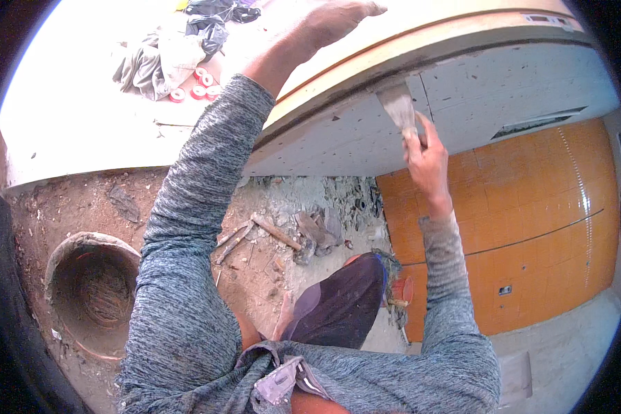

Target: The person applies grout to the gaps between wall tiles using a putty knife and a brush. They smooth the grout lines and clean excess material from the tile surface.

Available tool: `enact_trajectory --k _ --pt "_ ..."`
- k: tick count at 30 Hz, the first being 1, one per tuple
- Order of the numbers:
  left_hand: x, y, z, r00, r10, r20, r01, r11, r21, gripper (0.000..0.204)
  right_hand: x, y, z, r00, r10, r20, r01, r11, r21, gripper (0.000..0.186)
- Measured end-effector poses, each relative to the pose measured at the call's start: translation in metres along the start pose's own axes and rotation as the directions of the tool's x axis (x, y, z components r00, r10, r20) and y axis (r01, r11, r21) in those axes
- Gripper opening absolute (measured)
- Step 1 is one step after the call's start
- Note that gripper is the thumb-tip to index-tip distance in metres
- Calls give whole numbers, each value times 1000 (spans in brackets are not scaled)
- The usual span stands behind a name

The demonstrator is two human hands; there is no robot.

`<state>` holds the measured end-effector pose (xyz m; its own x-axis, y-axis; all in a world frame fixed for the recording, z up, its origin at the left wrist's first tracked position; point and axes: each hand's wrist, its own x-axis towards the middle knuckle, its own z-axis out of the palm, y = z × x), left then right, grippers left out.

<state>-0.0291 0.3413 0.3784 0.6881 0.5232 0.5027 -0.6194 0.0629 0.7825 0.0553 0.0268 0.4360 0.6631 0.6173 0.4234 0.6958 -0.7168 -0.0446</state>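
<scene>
Here, right hand gripping a scraper, left hand foreshortened against glare, its hold impossible to tell

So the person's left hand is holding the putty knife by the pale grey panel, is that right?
Not quite: the head view shows the right hand holding the putty knife by the pale grey panel, not the left hand.
</scene>
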Motion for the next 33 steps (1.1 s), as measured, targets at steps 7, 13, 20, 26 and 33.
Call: enact_trajectory --k 7,13,20,26,33 --pt "-14 11 -9 999 15 -37 -20 990 -137 47 -5 -37 -8 939 -343 -23 314 882 -351 41" --pt "-21 25 -7 999 45 10 -45 999 -25 52 -2 -49 0 969 -246 30 221 804 -551 41" --pt "-2 8 -3 991 108 -76 -110 994 -15 52 16 -53 -10 972 -236 17 190 736 -650 42" --pt "1 4 -4 999 47 -23 -49 992 -113 50 22 -53 -24 976 -215 -32 140 736 -662 41" --pt "-2 4 -6 996 72 -55 -78 991 -110 51 16 -46 -7 967 -251 -38 183 791 -585 40"
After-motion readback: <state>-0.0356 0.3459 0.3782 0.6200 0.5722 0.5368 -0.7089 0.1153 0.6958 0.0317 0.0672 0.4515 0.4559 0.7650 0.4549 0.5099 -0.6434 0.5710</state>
